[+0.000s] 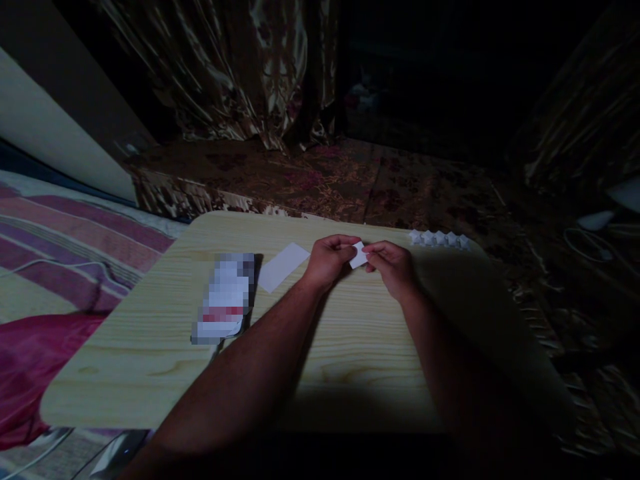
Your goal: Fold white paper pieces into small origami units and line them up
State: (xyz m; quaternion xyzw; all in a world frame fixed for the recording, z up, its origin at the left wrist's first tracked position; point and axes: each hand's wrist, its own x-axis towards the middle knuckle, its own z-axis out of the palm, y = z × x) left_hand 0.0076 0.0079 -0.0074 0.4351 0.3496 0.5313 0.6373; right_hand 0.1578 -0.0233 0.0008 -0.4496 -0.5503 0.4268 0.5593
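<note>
Both of my hands meet over the far middle of a light wooden table (150, 360). Between them is a small white piece of paper (358, 255). My left hand (327, 260) is curled, with thumb and fingers pinching the paper's left side. The fingertips of my right hand (393, 267) pinch its right side. A flat white paper sheet (283, 266) lies on the table just left of my left hand. At the table's far right edge sits a row of several small white folded paper pieces (440, 239).
A blurred-out flat item (225, 299) lies left of centre on the table. Striped pink bedding (60, 240) and a red cloth (35, 360) are at the left. Dark patterned fabric (320, 180) covers the floor beyond, with shiny curtains (225, 67) behind.
</note>
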